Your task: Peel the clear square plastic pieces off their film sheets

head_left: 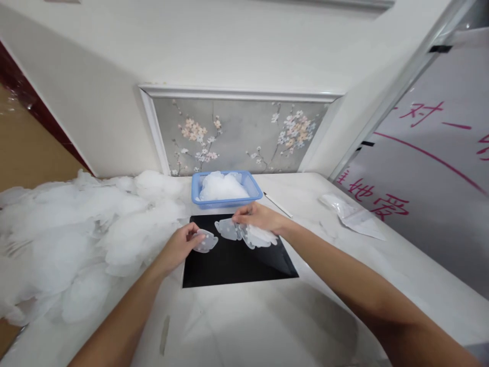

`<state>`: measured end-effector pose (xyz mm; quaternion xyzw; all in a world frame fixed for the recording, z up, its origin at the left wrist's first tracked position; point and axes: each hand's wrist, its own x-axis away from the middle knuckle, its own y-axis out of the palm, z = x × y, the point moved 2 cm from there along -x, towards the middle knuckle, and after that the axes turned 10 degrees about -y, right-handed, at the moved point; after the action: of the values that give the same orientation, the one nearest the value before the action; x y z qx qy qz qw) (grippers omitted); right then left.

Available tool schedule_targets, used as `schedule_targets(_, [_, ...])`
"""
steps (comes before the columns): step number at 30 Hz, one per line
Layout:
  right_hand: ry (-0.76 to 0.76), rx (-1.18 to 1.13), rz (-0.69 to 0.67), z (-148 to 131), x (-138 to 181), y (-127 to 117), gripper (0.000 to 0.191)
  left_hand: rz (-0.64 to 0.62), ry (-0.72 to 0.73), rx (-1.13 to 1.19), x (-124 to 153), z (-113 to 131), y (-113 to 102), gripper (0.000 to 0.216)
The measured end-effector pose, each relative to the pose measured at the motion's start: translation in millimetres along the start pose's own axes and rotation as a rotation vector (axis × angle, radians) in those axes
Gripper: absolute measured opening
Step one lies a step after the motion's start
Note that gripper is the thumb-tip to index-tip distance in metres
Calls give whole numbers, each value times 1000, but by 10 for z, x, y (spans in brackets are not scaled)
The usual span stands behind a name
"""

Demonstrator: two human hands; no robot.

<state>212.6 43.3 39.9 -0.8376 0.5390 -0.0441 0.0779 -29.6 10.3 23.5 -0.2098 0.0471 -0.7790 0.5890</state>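
Observation:
My left hand [179, 248], at the left side of a black mat [233, 267], pinches a thin translucent plastic piece [207, 241] with a scalloped edge and small pale dots. My right hand [262, 216] is over the mat's far part, fingertips closed on a similar translucent piece [228, 229]. More whitish, overlapping pieces [259, 238] are just below the right palm; whether that hand also holds them I cannot tell. A small gap separates the two hands' pieces, with the black surface showing between.
Behind the mat stands a blue plastic basket [225, 204] with a white, translucent heap inside. A large pile of similar pieces [69, 229] covers the table's left. A white pen [278, 205] and a clear plastic bag [353, 216] lie right. A wall rises behind; a whiteboard [428, 153] stands right.

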Motion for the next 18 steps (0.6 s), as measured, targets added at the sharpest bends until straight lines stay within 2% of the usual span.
schedule_targets(2, [-28, 14, -43, -172, -176, -38, 24, -28, -51, 235, -34, -83, 131, 31])
schedule_targets(7, [-128, 179, -55, -412, -717, -164, 26, -68, -73, 362, -82, -199, 284, 36])
schedule_targets(13, [-150, 691, 92, -344, -1426, -302, 31, -160, -113, 489, -70, -192, 259, 33])
schedule_targets(16, [-142, 768, 147, -276, -1562, -313, 30, -189, -143, 569, -74, -198, 256, 32])
schedule_targets(18, [-170, 794, 180, -259, -1510, -305, 33, -187, -149, 582, -79, -200, 255, 34])
